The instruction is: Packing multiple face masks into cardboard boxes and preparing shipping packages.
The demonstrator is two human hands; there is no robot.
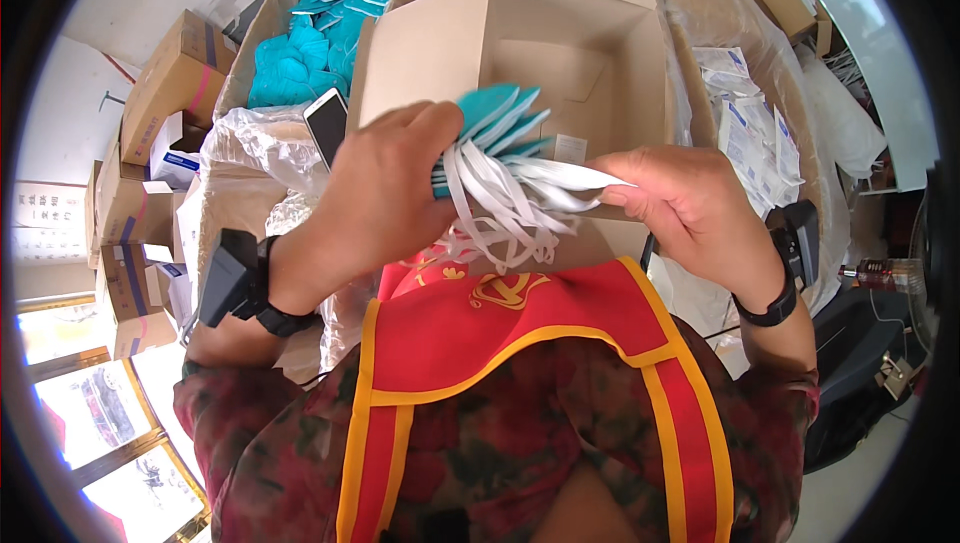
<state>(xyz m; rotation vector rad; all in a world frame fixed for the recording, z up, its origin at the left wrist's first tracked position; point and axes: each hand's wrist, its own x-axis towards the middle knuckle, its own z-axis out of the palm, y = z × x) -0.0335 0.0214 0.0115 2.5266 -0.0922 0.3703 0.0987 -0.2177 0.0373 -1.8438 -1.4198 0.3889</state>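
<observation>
My left hand is closed around a fanned bunch of teal folded face masks with white undersides. Their white ear loops dangle in a tangle below the bunch. From the other side, my right hand pinches the pointed white end of a face mask between thumb and fingers, drawn out toward the right. Both hands are held over the near side of an open cardboard box. Inside it, a small pale label or slip shows just behind the masks.
At the far left, a plastic-lined carton holds a heap of teal masks. A smartphone rests left of the box. White printed packets fill a lined carton at right. Stacked cardboard boxes stand further left.
</observation>
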